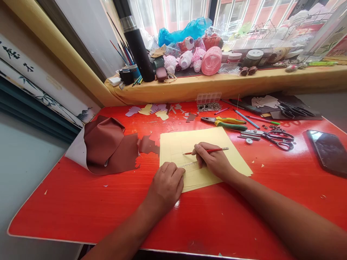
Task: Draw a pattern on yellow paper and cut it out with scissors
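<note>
A stack of pale yellow paper [195, 139] lies on the red table, with faint pencil lines on the top sheet. My right hand [213, 159] is closed around a red pencil [217, 150], whose tip points left and is at the paper. Across the sheet lies a clear ruler [190, 165], partly hidden beneath my right hand. At the ruler's left end, my left hand [168, 178] is closed, its fingers bent and pressed together on the ruler and the paper's lower left edge. Its fingertips are partly hidden.
Brown leather-like material [114, 148] lies folded at left. Pliers [225, 122], scissors [279, 138] and a phone [329, 151] are on the right. Cut-out shapes [146, 109] and a bead box [208, 103] sit at the back, below a cluttered windowsill with a black flask [139, 54].
</note>
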### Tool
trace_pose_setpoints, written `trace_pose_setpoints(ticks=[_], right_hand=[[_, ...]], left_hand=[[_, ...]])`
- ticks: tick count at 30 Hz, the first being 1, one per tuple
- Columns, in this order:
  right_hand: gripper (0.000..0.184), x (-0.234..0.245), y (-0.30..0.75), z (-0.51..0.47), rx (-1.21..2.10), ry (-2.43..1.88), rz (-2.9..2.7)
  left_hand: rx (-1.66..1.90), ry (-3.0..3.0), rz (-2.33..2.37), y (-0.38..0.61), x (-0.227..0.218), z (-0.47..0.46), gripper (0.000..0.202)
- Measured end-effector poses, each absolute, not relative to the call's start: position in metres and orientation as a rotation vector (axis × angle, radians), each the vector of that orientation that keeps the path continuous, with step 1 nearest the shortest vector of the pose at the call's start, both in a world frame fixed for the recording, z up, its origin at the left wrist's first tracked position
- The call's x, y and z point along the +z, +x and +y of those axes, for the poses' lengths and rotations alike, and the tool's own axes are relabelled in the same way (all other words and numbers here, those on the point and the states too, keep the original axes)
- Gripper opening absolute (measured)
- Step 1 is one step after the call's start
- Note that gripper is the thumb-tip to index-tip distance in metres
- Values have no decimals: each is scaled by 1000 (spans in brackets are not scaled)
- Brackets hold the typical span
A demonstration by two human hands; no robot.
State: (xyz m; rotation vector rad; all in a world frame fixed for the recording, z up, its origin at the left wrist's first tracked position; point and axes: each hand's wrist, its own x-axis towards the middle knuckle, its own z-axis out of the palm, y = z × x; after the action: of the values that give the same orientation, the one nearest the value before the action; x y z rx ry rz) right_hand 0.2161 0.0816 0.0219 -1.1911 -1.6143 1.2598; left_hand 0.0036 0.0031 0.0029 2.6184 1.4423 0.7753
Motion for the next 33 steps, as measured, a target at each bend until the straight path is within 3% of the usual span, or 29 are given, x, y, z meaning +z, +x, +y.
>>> trace_pose_setpoints(ticks=[33], right_hand=[[53, 19, 216, 82, 1266, -1176, -1596]], left_hand=[[778, 2621, 1433, 3, 3, 4, 18]])
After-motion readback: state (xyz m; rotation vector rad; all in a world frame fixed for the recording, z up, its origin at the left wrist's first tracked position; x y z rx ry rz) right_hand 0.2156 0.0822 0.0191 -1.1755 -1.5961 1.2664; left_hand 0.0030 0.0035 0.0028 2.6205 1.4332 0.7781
